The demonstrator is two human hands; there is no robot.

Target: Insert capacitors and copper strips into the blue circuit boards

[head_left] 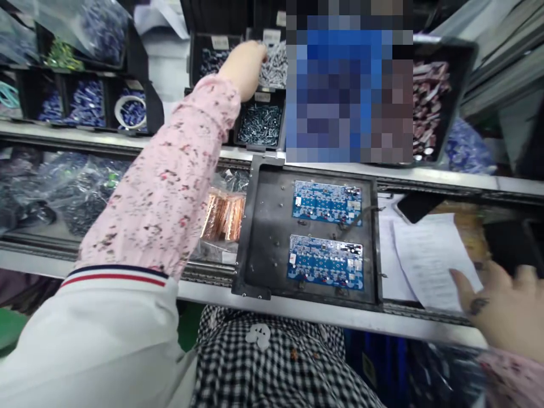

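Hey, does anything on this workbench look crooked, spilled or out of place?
Nothing looks spilled or damaged. Both blue circuit boards sit square in the black tray. Only the white paper sheets lie slightly askew, under the right hand. The left hand reaches into a screw bin.

Left hand (245, 65) bare, no glove, no ring. Left sleeve (165, 187) pink, lots of small dark red and black specks like tiny flowers. Under it white cuff (106, 317), wide and smooth, with thin stripes at edge: dark blue, white, red. Right hand (505, 309) bare, small dark mark near thumb. Bit of same pink speckled sleeve at right wrist. Black-and-white checked apron (272, 362) on lap, small white shape on front.
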